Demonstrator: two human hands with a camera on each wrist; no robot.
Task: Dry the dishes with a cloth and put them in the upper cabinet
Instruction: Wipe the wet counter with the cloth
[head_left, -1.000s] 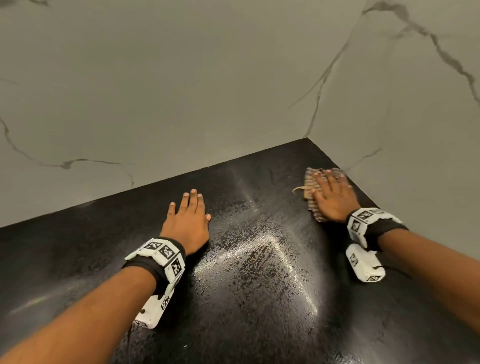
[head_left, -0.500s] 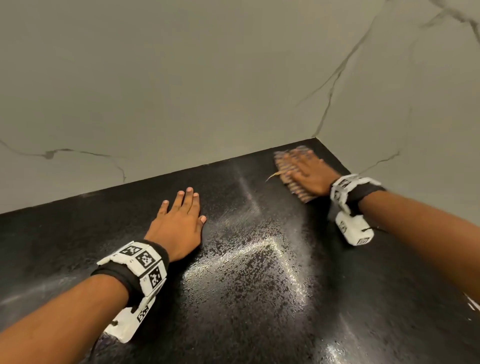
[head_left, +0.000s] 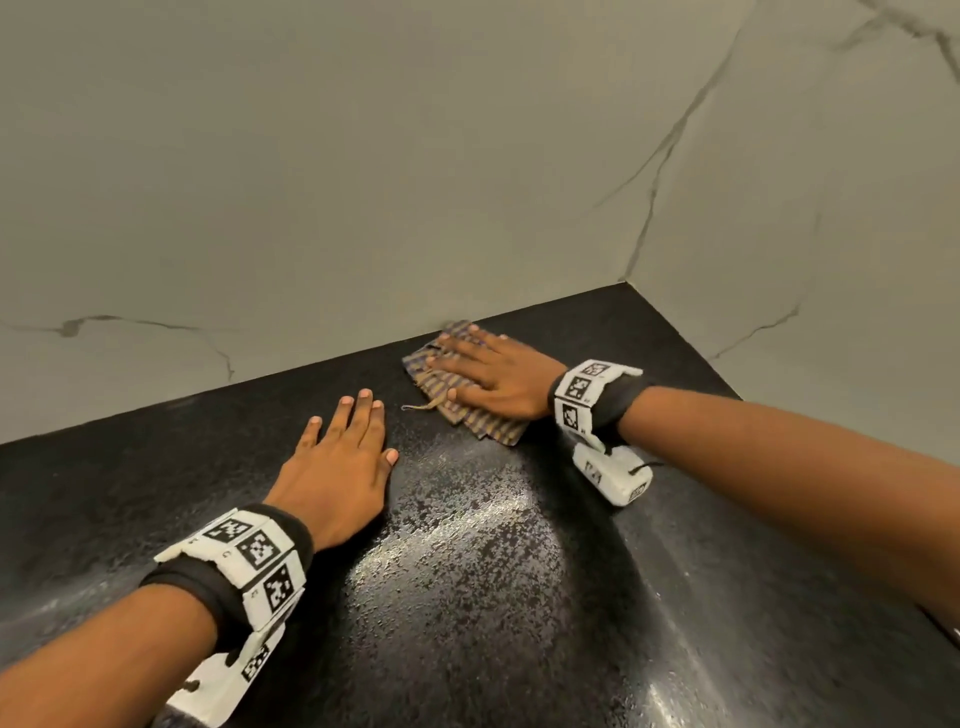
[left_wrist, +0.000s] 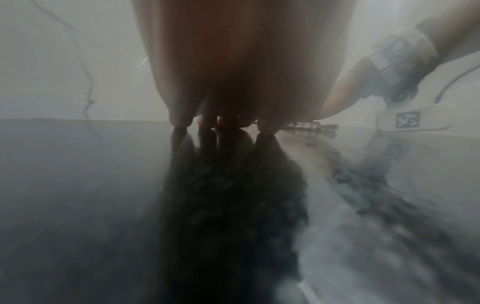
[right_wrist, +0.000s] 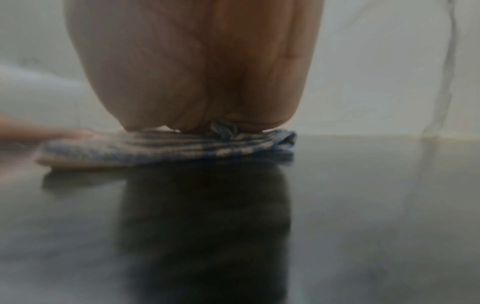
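Note:
A folded checked cloth (head_left: 485, 423) in blue and tan lies on the black speckled counter (head_left: 493, 597) close to the back wall. My right hand (head_left: 488, 371) lies flat on it with straight, spread fingers pressing it down; in the right wrist view the cloth (right_wrist: 161, 151) shows as a folded stack under the palm (right_wrist: 197, 72). My left hand (head_left: 337, 457) rests flat on the bare counter just left of the cloth, fingers straight, holding nothing. In the left wrist view its fingertips (left_wrist: 179, 121) touch the glossy surface. No dishes or cabinet are in view.
Grey marble-veined walls (head_left: 363, 182) meet in a corner (head_left: 626, 280) at the counter's far right. A loose thread (head_left: 423, 408) trails from the cloth's left edge. Wet sheen (head_left: 467, 525) glints on the counter between my arms.
My right hand has slid the cloth leftward along the back wall, away from the corner and toward my left hand. The left hand has stayed flat in place.

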